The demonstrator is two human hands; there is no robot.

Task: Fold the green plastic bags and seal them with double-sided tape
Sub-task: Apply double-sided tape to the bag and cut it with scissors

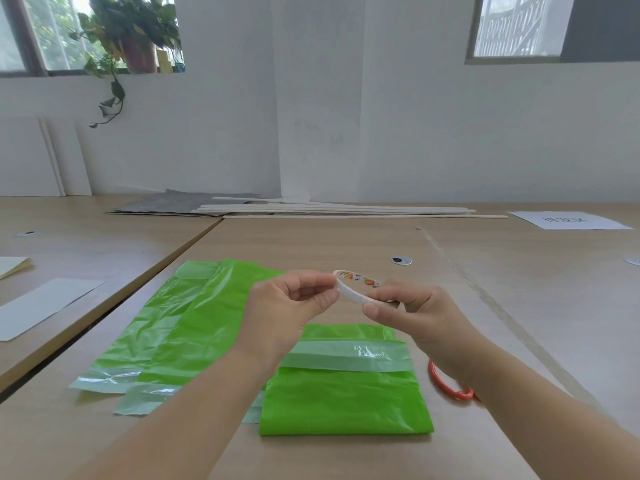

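A roll of double-sided tape [356, 287] is held in the air between both hands, above the tabletop [346, 237]. The right hand [415, 317] is curled round the near-right side of the roll, with the thumb laid along its white outer edge. The rim at the other end of the roll is pinched between thumb and forefinger of the left hand [287, 306], with the remaining fingers curled. Whether a free end of tape is being lifted cannot be told. A printed, coloured inner ring is seen on the roll.

Directly beneath the hands and nearer the person, a folded green bag [346, 403] is laid flat on the tabletop. A pale translucent band runs across its upper part, and the bright green lower part is doubled over.

To the left of the left hand, unfolded green bags [194, 327] are spread lengthwise and overlapped, their pale ends turned toward the person. They are partly covered by the left forearm.

Below the right hand, just beside the folded bag's right edge, an orange loop [446, 382] lies on the tabletop, partly hidden by the right forearm.

Beyond the hands, a round cable grommet [401, 260] is set into the tabletop. Farther off, long pale wooden strips [346, 209] are laid along the wall. A sheet of paper with writing [568, 220] lies far to the right, and a white sheet [41, 306] far to the left.
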